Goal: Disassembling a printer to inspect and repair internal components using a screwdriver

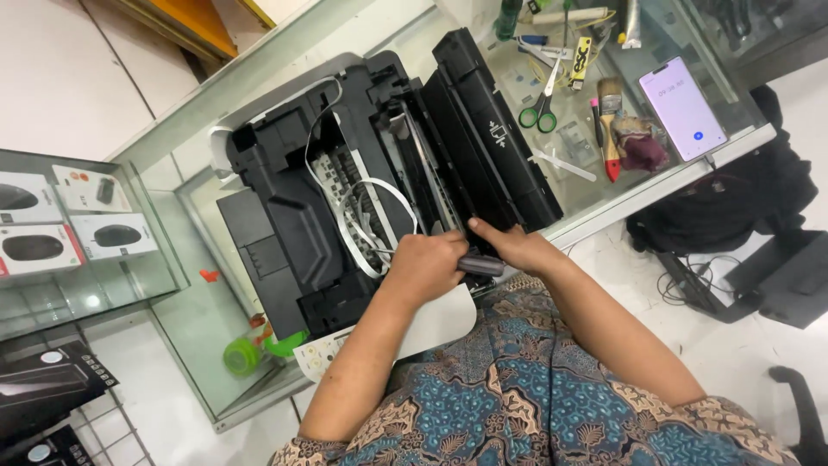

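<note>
Glass makes up the counter top, a display case with a pale metal edge, and on it lies an opened black printer with its cover off, white flat ribbon cables looping out of its middle. At the printer's near edge the left hand is closed tight around a dark screwdriver handle, whose end sticks out toward the right hand. That right hand lies flat and partly open, fingertips pressed on the edge of a long black printer panel which leans up along the printer's right side. Right of that panel, on the glass, lie green-handled scissors, a wooden-handled paintbrush, a crumpled dark red cloth and a smartphone with a lit pale screen. Far left of the printer, behind the glass of a neighbouring showcase, stand three white rectangular boxes picturing black computer mice; below them lie black flat boxes with round labels. Under the printer, inside the case, sits a bright green round object, too blurred to identify. Blue patterned fabric covers the person's lap below the printer.
</note>
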